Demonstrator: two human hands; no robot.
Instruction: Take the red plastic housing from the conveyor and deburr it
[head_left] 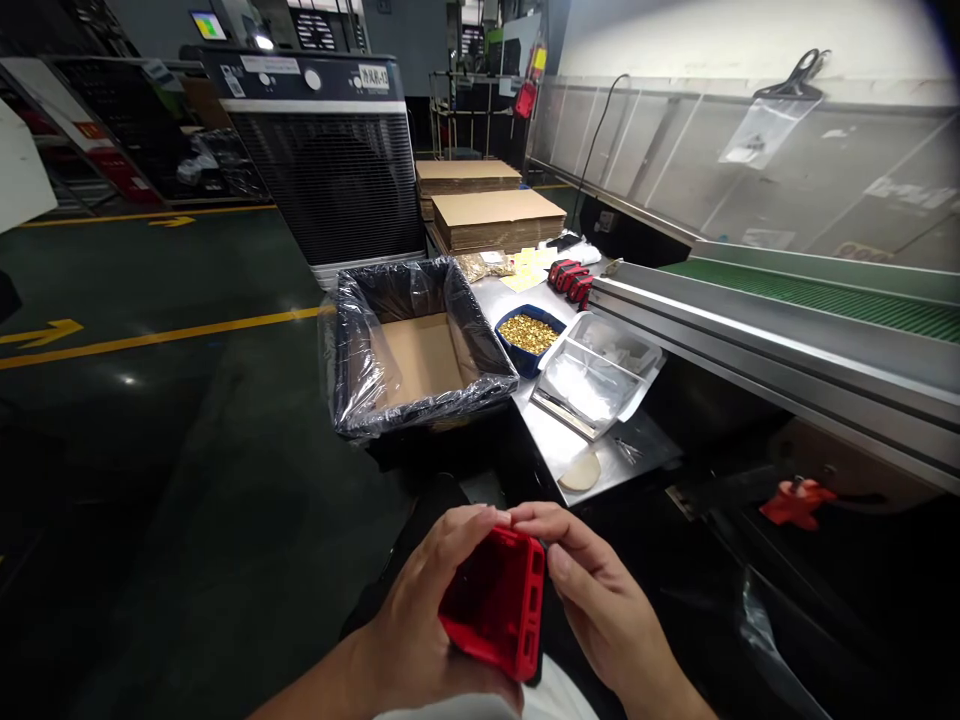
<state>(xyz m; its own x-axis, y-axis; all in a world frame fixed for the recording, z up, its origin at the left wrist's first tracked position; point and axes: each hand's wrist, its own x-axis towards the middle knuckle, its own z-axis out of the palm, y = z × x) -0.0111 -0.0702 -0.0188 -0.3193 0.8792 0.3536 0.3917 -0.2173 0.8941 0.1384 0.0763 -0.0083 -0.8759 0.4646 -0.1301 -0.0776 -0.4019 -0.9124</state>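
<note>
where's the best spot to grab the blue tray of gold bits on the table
Probably by the rim of the blue tray, at its near-left corner, coming from above. It sits flat and open-topped, heaped with small gold parts, so a level lift by the rim should avoid spills. The plastic-lined box crowds its left side, so fingers have little room there.

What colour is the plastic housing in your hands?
Red; the plastic housing shows best in the head view, held in both hands.

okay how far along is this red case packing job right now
Looks early. Done: several red parts lie on the steel table, though their state is unclear. In hand: one red case, held by the left hand and right hand. Left: the bag-lined cardboard box shows a bare bottom; the blue tray still holds brass pieces.
</note>
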